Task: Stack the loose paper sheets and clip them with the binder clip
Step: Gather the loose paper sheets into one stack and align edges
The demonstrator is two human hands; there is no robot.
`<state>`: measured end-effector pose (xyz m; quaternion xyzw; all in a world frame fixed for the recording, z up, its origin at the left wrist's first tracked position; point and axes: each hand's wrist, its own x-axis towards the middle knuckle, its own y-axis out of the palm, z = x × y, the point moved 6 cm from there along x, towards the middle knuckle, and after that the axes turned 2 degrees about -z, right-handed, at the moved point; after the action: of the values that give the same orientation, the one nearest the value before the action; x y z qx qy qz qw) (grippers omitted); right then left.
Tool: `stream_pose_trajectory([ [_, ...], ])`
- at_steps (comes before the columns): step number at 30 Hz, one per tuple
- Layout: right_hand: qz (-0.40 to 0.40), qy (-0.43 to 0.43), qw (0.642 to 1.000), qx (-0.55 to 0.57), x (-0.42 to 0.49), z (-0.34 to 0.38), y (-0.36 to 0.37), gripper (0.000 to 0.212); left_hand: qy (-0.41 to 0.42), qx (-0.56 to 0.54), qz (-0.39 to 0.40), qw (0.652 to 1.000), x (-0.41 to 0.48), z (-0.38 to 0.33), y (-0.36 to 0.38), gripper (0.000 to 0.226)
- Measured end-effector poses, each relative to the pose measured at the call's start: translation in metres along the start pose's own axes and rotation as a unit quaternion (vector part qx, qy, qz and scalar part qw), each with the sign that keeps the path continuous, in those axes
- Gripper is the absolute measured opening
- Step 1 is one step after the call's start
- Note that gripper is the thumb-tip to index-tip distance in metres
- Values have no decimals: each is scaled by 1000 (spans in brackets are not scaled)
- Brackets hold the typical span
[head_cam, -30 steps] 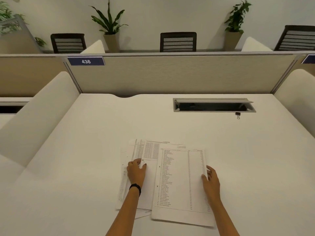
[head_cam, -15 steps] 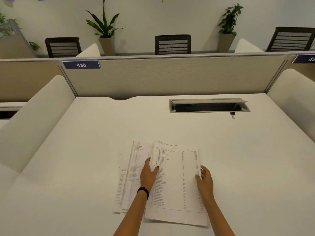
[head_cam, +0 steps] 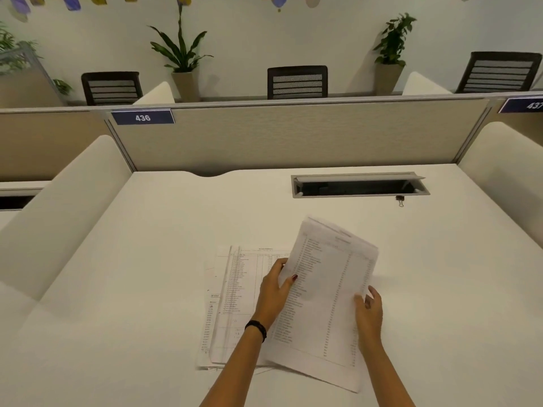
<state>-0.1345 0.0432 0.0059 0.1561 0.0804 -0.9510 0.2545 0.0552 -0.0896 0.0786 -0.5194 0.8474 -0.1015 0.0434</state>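
A printed sheet (head_cam: 326,292) with columns of small text is lifted off the white desk and tilted to the right. My left hand (head_cam: 274,289) grips its left edge, and my right hand (head_cam: 368,306) grips its right edge. Under and to the left of it, several more printed sheets (head_cam: 235,301) lie fanned on the desk, partly hidden by my left forearm. A small black binder clip (head_cam: 399,200) lies far off at the back right, just in front of the cable slot.
A rectangular cable slot (head_cam: 360,188) is cut into the desk (head_cam: 147,274) at the back right. A beige partition (head_cam: 293,136) labelled 436 closes the far edge. Curved white side dividers (head_cam: 58,207) flank the desk. Chairs and potted plants stand beyond.
The top sheet lay flat under both hands; now both hands have lifted it off the pile and swung its top end up and to the right.
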Motion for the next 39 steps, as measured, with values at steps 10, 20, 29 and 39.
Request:
stream_pose_trajectory([
  [10, 74, -127, 985, 91, -6, 88, 14, 18, 110, -44, -119, 986, 20, -74, -29, 30],
  [20, 118, -272, 953, 60, -30, 139, 25, 15, 132, -72, -204, 967, 15, -77, -41, 27],
  [29, 134, -233, 962, 39, -27, 124, 32, 10, 99, -46, -180, 978, 11, -54, -25, 24],
  [39, 139, -203, 969, 24, -23, 128, 34, 16, 103, -83, -191, 973, 19, -61, -31, 29],
])
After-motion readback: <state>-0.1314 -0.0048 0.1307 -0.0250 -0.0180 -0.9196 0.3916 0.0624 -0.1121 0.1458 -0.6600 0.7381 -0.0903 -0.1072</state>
